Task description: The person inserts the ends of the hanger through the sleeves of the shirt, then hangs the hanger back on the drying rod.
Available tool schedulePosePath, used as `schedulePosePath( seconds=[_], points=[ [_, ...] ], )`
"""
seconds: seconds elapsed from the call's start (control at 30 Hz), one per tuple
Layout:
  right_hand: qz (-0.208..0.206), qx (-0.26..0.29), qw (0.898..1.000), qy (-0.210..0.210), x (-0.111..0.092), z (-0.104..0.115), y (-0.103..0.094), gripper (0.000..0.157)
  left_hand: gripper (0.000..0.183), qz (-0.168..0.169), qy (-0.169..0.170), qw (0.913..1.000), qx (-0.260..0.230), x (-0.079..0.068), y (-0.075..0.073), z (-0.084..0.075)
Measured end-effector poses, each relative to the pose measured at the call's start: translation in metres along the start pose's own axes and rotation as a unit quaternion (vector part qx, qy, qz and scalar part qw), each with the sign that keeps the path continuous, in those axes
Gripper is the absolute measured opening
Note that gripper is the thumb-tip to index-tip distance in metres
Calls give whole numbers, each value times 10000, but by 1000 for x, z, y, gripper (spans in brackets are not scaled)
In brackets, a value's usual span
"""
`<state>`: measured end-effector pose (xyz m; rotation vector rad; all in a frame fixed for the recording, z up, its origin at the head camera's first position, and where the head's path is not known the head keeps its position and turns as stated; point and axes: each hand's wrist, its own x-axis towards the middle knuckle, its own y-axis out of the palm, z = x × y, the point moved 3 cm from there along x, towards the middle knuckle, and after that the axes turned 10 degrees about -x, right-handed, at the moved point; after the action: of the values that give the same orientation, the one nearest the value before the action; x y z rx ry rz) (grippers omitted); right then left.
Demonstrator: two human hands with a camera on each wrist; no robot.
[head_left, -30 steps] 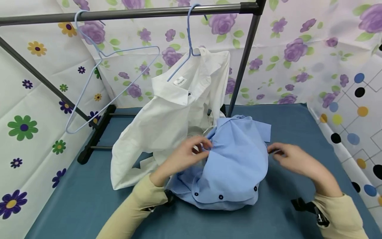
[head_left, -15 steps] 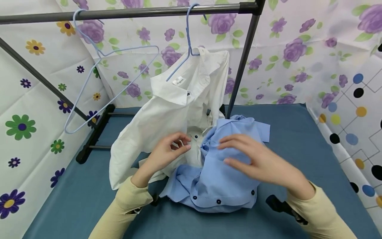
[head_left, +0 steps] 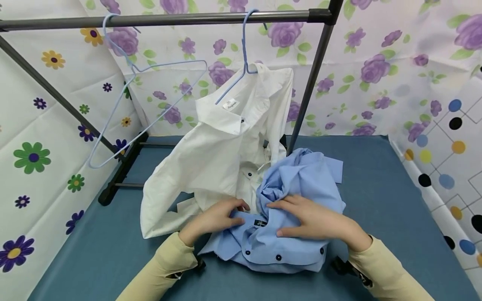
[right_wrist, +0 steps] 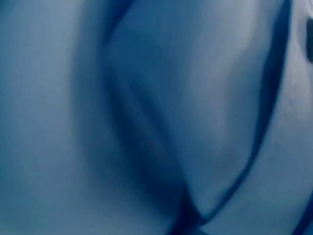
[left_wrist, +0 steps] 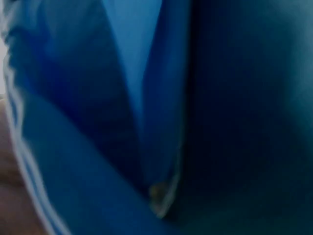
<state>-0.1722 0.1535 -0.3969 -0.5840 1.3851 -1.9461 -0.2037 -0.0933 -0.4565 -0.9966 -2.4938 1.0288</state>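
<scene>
A blue shirt [head_left: 301, 251] with dark buttons lies bunched on the table, its collar toward the left and a dark label showing inside. At that collar, my left hand [head_left: 216, 217] has its thumb on the near side and fingers curled over the far side, pinching the edge. My right hand [head_left: 314, 217] rests on the shirt's body with fingers spread and fairly straight. Dim folds of the blue shirt [left_wrist: 88, 161] fill much of the left wrist view, with some skin at its left edge. Blurred blue shirt cloth [right_wrist: 210, 98] fills the right wrist view.
Behind the hands, a white shirt [head_left: 211, 154] hangs on a blue hanger [head_left: 244, 46] from the black rack's bar [head_left: 180, 19]. A bare blue wire hanger [head_left: 129, 71] hangs further left. The rack's foot [head_left: 120, 175] stands on the blue-covered table [head_left: 376, 188].
My right hand has moved from the shirt's right side onto its middle. My left hand has come down to the collar. The top fabric is folded back, and the inner label now shows.
</scene>
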Motion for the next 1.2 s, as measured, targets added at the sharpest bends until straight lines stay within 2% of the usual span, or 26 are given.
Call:
schedulePosePath(
  seconds=[0.1,0.17,0.37,0.53,0.7,0.83,0.93,1.0,1.1,1.2],
  points=[
    [117,4,9999,77,-3,-6,12,53,23,261,59,9996,110,1,9,0],
    [96,6,10000,18,-3,-7,17,43,20,314,102,9993,175,3,11,-1],
    [-318,-53,9974,-648,-3,-5,21,13,12,231,262,9993,166,4,12,-3],
    [-615,262,9930,-969,-4,-5,18,8,9,43,430,9990,-98,2,8,-5],
    [-815,784,9884,-1017,-9,-4,5,4,10,-296,625,9973,-256,0,-13,-16],
    [-1232,949,9821,-1064,-15,-1,-13,7,14,-874,822,9922,-348,-4,-42,-32],
    [-1647,903,9766,-1049,-20,0,-28,13,18,-1526,1021,9820,-444,-8,-67,-46],
    [-1928,845,9722,-1022,-24,1,-38,17,20,-2003,1232,9710,-437,-10,-84,-56],
    [-2344,724,9646,-963,-29,1,-52,23,20,-2709,1613,9486,-261,-12,-107,-74],
    [-2838,551,9527,-939,-34,-1,-62,28,20,-3324,2025,9209,-193,-16,-127,-96]
  ],
)
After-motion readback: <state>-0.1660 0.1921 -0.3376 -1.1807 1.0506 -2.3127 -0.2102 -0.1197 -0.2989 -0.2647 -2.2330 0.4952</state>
